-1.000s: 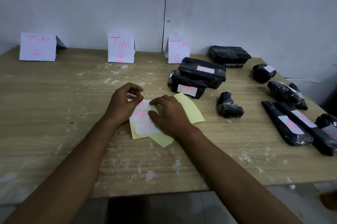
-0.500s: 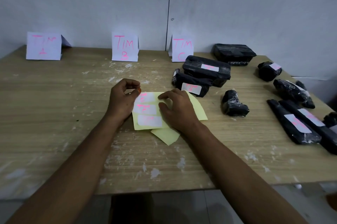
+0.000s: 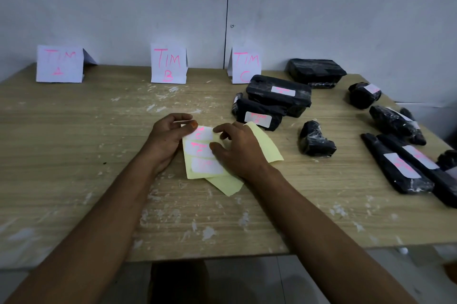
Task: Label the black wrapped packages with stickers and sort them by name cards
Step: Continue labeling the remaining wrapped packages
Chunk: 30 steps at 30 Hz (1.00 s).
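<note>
Both hands on glossy yellow sticker sheet (image 3: 197,172), rough table (image 3: 74,155)

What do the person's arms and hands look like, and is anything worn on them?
Both forearms are bare up to the bottom edge of the picture: no sleeves show. The left hand and the right hand wear no gloves, and no watch, bracelet or ring can be seen. One fingertip of the left hand carries an orange-pink stain. The dim light hides finer details.
</note>
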Motion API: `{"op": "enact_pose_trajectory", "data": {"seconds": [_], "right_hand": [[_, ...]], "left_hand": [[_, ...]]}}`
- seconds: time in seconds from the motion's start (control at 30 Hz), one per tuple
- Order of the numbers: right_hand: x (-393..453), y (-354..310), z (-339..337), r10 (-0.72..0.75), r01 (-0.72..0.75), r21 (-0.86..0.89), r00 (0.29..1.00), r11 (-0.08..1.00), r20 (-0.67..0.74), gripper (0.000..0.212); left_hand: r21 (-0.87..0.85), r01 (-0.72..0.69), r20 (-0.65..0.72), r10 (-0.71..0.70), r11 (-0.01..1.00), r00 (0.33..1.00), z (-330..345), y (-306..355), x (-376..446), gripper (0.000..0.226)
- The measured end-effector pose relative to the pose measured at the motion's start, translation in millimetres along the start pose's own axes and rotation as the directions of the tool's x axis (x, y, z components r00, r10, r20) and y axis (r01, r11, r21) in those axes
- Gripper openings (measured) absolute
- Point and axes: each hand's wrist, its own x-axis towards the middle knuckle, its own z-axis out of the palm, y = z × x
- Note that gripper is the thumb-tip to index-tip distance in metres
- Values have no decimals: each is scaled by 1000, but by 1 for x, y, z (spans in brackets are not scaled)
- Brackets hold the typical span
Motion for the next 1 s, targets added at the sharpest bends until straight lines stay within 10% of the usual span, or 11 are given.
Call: {"op": "enact_pose_trajectory", "data": {"seconds": [0.47,1.0], "right_hand": [[0,0,0,12,-10,42,999,999,-49,47],[0,0,-1,7,-5,38,998,999,-56,37]], "left_hand": [[-228,269,311,-191,936,931,3,6,-5,31],[-108,194,183,-172,975,968,9,3,-9,23]]}}
